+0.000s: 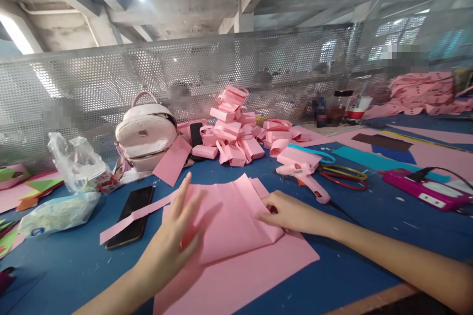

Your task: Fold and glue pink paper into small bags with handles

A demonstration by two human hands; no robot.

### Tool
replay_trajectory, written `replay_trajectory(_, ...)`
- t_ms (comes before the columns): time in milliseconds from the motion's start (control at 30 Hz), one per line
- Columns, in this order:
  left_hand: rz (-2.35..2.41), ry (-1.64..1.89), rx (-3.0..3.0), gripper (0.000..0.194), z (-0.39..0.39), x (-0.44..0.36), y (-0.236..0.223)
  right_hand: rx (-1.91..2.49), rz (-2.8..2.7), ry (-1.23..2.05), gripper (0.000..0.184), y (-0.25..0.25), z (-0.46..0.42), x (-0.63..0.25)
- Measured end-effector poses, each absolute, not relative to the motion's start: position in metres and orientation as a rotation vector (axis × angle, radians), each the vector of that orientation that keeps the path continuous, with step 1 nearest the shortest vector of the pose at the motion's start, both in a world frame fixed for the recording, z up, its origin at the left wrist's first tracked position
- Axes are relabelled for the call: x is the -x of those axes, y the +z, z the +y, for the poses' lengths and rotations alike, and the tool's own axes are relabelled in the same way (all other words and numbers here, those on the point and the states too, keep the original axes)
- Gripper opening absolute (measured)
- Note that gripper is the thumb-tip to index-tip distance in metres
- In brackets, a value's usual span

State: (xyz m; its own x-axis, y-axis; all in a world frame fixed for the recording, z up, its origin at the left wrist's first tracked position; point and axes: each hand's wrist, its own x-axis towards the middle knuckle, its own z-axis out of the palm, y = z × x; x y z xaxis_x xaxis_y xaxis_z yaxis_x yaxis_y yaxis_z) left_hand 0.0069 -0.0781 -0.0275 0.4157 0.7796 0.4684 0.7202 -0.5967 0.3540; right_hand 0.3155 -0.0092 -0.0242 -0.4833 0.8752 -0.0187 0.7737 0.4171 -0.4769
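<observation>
A pink paper sheet (229, 219) with crease lines and a folded right side lies in front of me, on top of a larger flat pink sheet (236, 285). My right hand (283, 211) is closed on the folded right edge, thumb on top and fingers curled. Over the sheet's left side my left hand (177, 236) is raised, its fingers spread and slightly blurred, with nothing in it. A narrow pink paper strip (138, 214) runs from beside the left hand across a black phone (133, 216).
Right of the paper lie a pink glue gun (305, 177) and a magenta power strip (428, 189). A pile of folded pink paper boxes (232, 130) stands behind, beside a white backpack (148, 133). Plastic bags (61, 211) are at left. A perforated metal screen (207, 64) rises behind.
</observation>
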Motion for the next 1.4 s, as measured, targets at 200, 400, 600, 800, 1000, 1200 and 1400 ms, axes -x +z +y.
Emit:
replay_trajectory(200, 1.061, 0.484, -3.115, 0.054, -0.081, -0.04, -0.007, 1.427, -2.525, 0.602, 0.046, -0.02, -0.007, -0.313)
replay_trajectory(400, 0.978, 0.112, -2.839, 0.068, -0.068, -0.04, -0.023, 1.525, -2.482, 0.409, 0.018, -0.015, -0.009, -0.312)
replay_trajectory(600, 0.941, 0.047, -2.735, 0.072, -0.063, -0.037, -0.026, 1.097, -2.59, 0.105, 0.048, -0.02, -0.006, -0.305)
replay_trajectory(800, 0.909, -0.012, -2.746, 0.076, -0.059, -0.043, -0.025, 0.816, -2.745, 0.527, 0.057, -0.03, -0.008, -0.288)
replay_trajectory(1000, 0.88, 0.049, -2.886, 0.077, -0.049, -0.044, -0.048, 0.805, -2.764, 0.675, 0.064, -0.04, -0.003, -0.29)
replay_trajectory(1200, 0.869, 0.331, -3.15, 0.061, -0.048, -0.04, -0.071, 0.756, -2.805, 0.635, 0.061, -0.038, -0.006, -0.294)
replay_trajectory(1400, 0.847, 0.296, -3.196, 0.055, -0.04, -0.028, -0.071, 0.853, -2.855, 0.571, 0.056, -0.02, -0.008, -0.286)
